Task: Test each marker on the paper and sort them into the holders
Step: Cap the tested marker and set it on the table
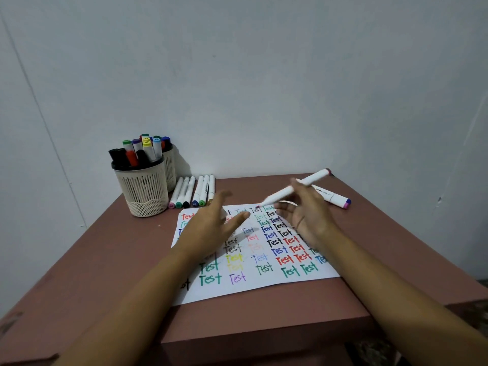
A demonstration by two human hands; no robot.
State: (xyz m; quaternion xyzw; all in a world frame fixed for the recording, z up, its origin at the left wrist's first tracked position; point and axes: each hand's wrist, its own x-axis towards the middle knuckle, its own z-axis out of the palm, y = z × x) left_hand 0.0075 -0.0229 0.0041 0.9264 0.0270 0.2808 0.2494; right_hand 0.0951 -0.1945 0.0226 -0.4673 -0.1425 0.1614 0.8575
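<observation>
Right hand [307,216] gripping white marker [295,190], left hand [211,223] open above paper [253,260]

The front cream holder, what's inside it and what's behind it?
The front holder holds capped markers standing upright: black, red, green, purple, yellow, blue. Behind it stands a second holder, mostly hidden; only a few marker caps show above it.

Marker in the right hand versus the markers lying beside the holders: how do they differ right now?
The held marker is in the right hand, off the table and tilted, tip down toward the paper; the row of markers lies flat on the table. The held marker's lower tip looks uncapped; the row shows coloured caps at its near ends. Both have white barrels.
</observation>
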